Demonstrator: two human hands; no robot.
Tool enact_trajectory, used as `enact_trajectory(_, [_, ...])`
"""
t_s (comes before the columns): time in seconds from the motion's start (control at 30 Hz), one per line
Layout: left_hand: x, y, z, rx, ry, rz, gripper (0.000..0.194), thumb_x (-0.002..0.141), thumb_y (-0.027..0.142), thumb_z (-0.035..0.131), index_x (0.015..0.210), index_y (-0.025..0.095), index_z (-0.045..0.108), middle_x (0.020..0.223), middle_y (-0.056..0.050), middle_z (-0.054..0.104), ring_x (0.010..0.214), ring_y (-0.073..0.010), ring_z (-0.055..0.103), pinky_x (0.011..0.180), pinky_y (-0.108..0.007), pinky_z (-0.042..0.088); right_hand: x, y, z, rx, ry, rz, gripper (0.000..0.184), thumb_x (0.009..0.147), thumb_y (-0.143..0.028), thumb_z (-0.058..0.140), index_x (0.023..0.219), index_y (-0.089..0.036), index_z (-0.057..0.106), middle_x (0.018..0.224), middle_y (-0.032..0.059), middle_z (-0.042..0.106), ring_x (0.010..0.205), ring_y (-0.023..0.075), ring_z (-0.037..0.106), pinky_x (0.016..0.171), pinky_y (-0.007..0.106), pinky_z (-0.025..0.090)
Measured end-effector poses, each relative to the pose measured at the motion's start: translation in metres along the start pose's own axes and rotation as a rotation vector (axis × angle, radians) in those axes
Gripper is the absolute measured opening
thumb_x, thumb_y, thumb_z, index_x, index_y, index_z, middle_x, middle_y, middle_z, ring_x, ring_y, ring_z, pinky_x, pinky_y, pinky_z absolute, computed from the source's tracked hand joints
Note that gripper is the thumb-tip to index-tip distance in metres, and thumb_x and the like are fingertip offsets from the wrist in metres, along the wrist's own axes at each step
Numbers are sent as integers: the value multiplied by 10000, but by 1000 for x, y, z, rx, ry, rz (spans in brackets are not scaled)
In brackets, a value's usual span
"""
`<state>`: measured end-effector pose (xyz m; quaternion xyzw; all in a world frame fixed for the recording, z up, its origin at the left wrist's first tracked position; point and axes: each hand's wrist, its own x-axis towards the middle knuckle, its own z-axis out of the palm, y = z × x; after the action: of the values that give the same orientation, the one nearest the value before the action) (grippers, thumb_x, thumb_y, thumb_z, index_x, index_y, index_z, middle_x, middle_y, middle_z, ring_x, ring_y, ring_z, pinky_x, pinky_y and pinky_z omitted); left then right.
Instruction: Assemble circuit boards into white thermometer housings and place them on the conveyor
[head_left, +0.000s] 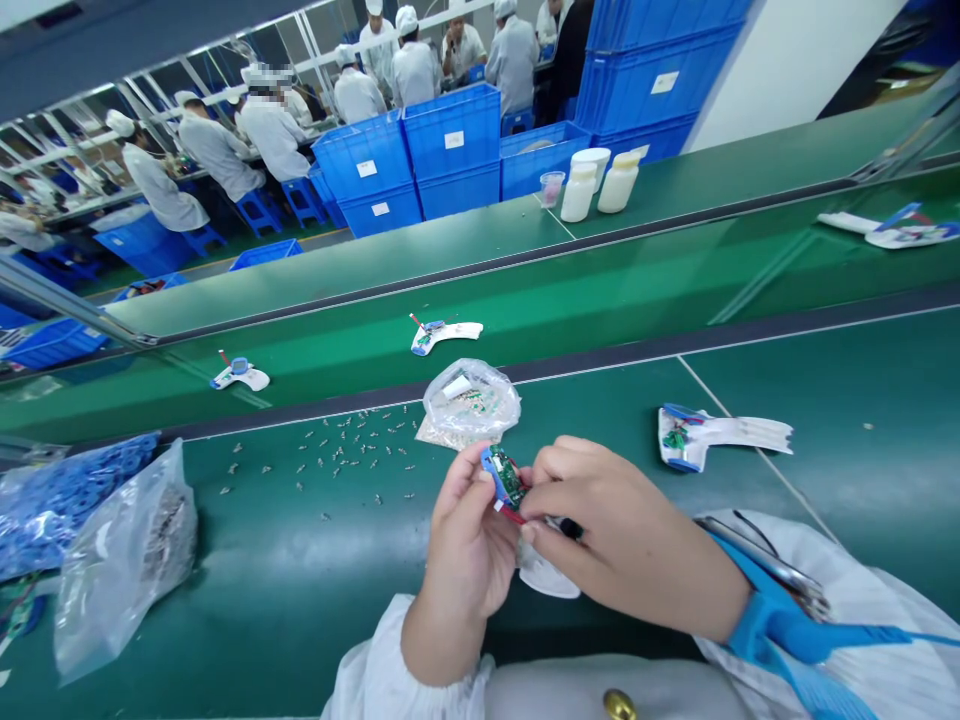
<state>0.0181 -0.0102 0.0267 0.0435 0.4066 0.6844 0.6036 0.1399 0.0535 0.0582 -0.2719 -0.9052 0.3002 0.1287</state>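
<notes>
My left hand (469, 530) grips a small green circuit board (508, 478) set in a blue frame, thumb along its near edge. Red wires (510, 514) run from the board toward my right hand (600, 510), whose fingers are closed on them at the board's right side. A black piece (568, 527) shows partly under my right fingers. Below the hands, a white plastic shell (549, 577) is mostly covered. Just beyond my fingertips lies an open clear bag (472, 398) of small parts.
Several small metal parts (352, 445) are scattered at left, near clear bags (127, 560) of parts. A white shell with a board (720, 432) lies at right. More assemblies (442, 333) sit on the green belt (337, 355). White bottles (579, 192) stand beyond it; people work behind blue crates (450, 140).
</notes>
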Motion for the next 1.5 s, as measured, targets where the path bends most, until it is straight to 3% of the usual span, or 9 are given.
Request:
enact_trajectory(0.17, [2,-2,-2,96,28,45,394,670,295,756,1007,186,583,753,-19,691,625,-132,629,599,-235,456,-2,2,10,10,-14,28,235,813,-130,505,608,-164,616,713,34,535,755,168,452,697,324,311])
enact_trajectory(0.37, [4,-6,-12,223,75,251,329,741,324,740,1035,236,619,940,1,664,882,-144,601,794,-249,428,1,7,12,307,105,92,205,884,-147,422,702,-171,512,776,19,569,816,163,496,762,311,361])
enact_trajectory(0.57, [-3,-6,-17,770,77,486,243,926,286,525,1161,265,583,1097,-19,631,967,-175,569,819,-270,402,6,9,2,342,155,141,247,917,-211,391,691,-184,485,692,1,558,725,147,493,734,290,375])
enact_trajectory(0.73, [-8,-6,-16,873,10,557,272,952,322,471,1206,278,561,987,-21,650,875,-185,585,770,-279,408,13,13,-10,328,150,36,302,900,-216,445,608,-173,510,607,0,517,703,139,467,691,269,354])
enact_trajectory(0.87, [-12,-4,-16,881,-14,595,281,939,329,497,1201,271,578,1031,-35,658,916,-200,594,803,-294,425,16,15,-17,259,155,-93,335,853,-168,483,521,-164,441,513,-16,448,633,121,419,687,273,336])
enact_trajectory(0.97, [-14,-3,-18,870,-50,609,286,917,339,538,1189,271,594,1084,-46,652,960,-213,596,825,-302,437,17,15,-22,196,139,-206,296,837,-133,476,544,-158,499,509,-27,433,595,106,380,702,281,320])
enact_trajectory(1.07, [-18,-1,-18,847,-109,574,283,921,344,529,1196,297,577,1007,-35,653,842,-192,603,736,-286,460,17,16,-27,148,138,-289,259,820,-109,471,573,-156,533,537,-21,471,604,108,371,696,284,305])
enact_trajectory(1.23, [-24,-1,-13,780,-184,493,285,932,362,499,1203,291,556,911,-34,644,689,-168,588,634,-277,474,15,13,-31,167,114,-329,279,821,-89,445,575,-171,548,576,-5,537,633,122,417,686,280,315])
enact_trajectory(1.5, [-28,-1,-9,785,-139,456,283,923,413,507,1188,320,550,844,0,615,662,-141,586,627,-252,488,12,12,-32,160,131,-350,279,815,-95,433,574,-176,548,561,-6,511,629,124,401,684,282,304])
